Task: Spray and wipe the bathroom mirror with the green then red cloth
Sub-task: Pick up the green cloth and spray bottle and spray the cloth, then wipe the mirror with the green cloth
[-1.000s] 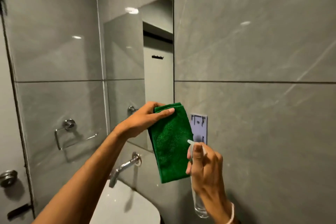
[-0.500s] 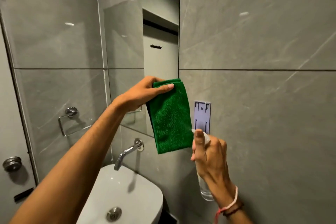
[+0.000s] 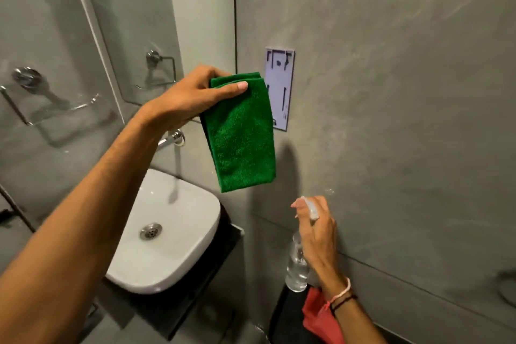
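My left hand (image 3: 190, 98) pinches the top of a folded green cloth (image 3: 241, 139), which hangs down in front of the grey wall beside the mirror's lower right corner. The mirror (image 3: 178, 22) fills the upper left, and only its lower part shows. My right hand (image 3: 317, 229) grips a clear spray bottle (image 3: 296, 268) low at the right, fingers around its white nozzle. A red cloth (image 3: 321, 315) lies on a dark surface under my right wrist, partly hidden by it.
A white basin (image 3: 173, 234) sits on a black counter (image 3: 195, 299) below, with a chrome tap (image 3: 173, 138) above it. A pale plastic bracket (image 3: 279, 86) is fixed to the wall right of the cloth. A chrome towel ring (image 3: 30, 92) hangs on the left wall.
The view has tilted down, so the basin and the red cloth now show. My right hand with the bottle has dropped lower, away from the green cloth.
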